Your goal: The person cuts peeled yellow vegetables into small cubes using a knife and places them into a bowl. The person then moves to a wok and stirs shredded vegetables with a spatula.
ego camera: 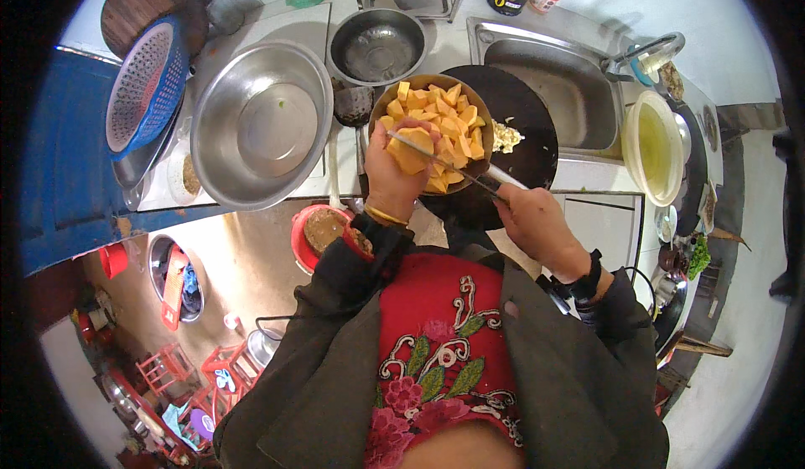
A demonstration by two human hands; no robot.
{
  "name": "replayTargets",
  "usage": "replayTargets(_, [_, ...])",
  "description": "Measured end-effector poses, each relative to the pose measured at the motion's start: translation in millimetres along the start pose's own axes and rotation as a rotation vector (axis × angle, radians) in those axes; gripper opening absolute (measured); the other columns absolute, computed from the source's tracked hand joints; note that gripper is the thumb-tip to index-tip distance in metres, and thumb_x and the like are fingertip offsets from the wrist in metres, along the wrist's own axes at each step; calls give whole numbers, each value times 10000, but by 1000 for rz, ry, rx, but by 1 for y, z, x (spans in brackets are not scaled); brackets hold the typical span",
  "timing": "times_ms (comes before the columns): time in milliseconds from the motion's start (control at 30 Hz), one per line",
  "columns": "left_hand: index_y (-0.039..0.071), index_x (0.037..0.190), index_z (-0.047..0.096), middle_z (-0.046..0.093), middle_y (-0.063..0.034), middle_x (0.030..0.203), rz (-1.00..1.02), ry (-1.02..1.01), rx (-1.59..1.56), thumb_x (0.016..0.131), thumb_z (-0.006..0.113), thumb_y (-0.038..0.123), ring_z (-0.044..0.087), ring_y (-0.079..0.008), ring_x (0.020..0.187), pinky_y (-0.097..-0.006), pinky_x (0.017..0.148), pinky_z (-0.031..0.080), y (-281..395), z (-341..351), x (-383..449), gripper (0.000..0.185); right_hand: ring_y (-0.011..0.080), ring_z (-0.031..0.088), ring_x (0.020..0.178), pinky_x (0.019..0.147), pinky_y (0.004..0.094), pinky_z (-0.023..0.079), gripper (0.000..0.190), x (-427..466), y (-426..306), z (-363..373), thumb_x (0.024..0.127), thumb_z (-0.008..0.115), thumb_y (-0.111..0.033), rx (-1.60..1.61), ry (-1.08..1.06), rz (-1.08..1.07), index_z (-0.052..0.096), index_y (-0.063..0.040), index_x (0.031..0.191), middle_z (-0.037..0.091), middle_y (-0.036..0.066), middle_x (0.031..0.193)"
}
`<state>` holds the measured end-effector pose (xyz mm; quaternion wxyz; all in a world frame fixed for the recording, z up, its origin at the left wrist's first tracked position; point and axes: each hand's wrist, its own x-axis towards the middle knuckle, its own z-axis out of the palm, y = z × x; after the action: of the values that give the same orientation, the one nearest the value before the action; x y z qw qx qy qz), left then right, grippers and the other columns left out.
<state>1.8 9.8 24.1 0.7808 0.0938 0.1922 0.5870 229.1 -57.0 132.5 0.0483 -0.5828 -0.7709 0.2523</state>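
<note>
In my left hand (pixel 397 176) is a large orange chunk of peeled root vegetable, apparently sweet potato (pixel 412 152), held over a round metal bowl (pixel 483 162). My right hand (pixel 534 220) grips a kitchen knife (pixel 462 173). Its blade reaches left and lies across the chunk's cut face; how deep it sits cannot be told. Many cut orange pieces (pixel 449 126) fill the bowl below. The bowl rests partly on a round dark chopping board (pixel 531 107), where a small heap of chopped pale bits, perhaps garlic (pixel 506 137), lies just right of the bowl.
A wide steel basin (pixel 210 123) stands left, with a smaller metal bowl (pixel 377 48) behind. The sink (pixel 547 70) and its tap (pixel 648 51) are back right, beside a pale basin of yellowish liquid (pixel 632 148). A red bucket (pixel 302 252) sits on the floor below the counter edge.
</note>
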Motion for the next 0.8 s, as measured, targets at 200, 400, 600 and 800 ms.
replayTargets(200, [14,1384,500,632,-118,1363,418,1,1003,853,688,-135,619,-237,1263,-392,1102,491,-11,7,-17,582,402,700,691,604,502,557,51,6,-1,9,906,600,-88,-205,194,-100,614,-51,874,662,183,696])
replayTargets(400, [3,1371,529,638,-123,1355,260,131,901,896,596,-45,617,-238,1271,-384,1101,486,2,-5,-11,481,450,672,734,617,489,517,139,-6,-4,-11,945,635,-117,302,65,78,640,19,919,649,238,754])
replayTargets(600, [14,1398,510,624,-132,1387,-14,129,-228,1040,408,239,626,-285,1259,-406,1099,488,7,-17,7,434,455,640,722,630,457,505,150,-17,1,-6,950,657,-120,385,-16,124,649,30,952,642,262,792])
replayTargets(800, [-12,1406,489,615,-134,1396,63,135,187,1043,408,254,634,-281,1229,-431,1092,490,-5,-12,4,457,435,615,689,611,437,484,143,-25,10,-4,947,656,-114,469,102,116,646,29,943,624,246,753])
